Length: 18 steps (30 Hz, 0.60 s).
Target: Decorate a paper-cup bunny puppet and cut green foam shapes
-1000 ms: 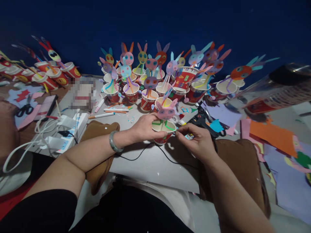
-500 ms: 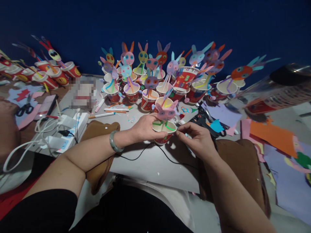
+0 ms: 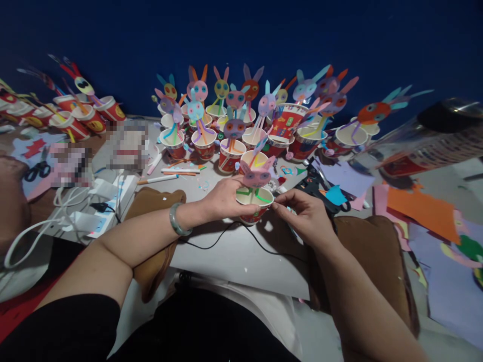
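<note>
A red-and-white paper cup [image 3: 253,218] is held in front of me by my left hand [image 3: 226,198], whose thumb lies across its near side and whose fingers go behind it. From the cup rises a paper rabbit figure with a pink head [image 3: 258,178]; green strips show inside the cup. At the cup's right side, my right hand [image 3: 307,215] has thumb and forefinger pinched together close to the rim. Whatever sits between those fingertips is too small to make out. A thin black cable [image 3: 211,247] runs across the table below the cup.
Many similar rabbit cups [image 3: 232,160] stand behind. Brown cushions [image 3: 372,261] lie under both forearms. To the left are a white power strip [image 3: 116,201], scissors [image 3: 36,171] and another person's arm [image 3: 15,201]. Orange paper [image 3: 422,211] and a clear bottle [image 3: 415,143] lie right.
</note>
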Motion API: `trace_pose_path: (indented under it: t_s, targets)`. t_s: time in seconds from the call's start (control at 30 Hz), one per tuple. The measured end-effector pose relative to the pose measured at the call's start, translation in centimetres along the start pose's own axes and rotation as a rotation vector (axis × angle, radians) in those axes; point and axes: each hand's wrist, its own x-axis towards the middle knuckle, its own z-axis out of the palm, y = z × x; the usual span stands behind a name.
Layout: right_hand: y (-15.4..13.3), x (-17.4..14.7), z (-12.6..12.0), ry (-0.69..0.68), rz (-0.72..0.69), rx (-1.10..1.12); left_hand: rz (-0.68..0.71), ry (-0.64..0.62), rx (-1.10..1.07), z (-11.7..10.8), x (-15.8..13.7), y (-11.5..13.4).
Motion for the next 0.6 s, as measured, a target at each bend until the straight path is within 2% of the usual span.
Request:
trace_pose_path:
  t_s: [0.33,0.6]
  targets:
    - [0.4,0.2,-0.8,-0.023,-0.008,0.122,-0.074,0.009,-0.066,-0.3,0.2,-0.2]
    - [0.8,0.2,-1.3,-0.038,-0.040,0.008,-0.108,-0.003,-0.220,-0.2,0.3,-0.6]
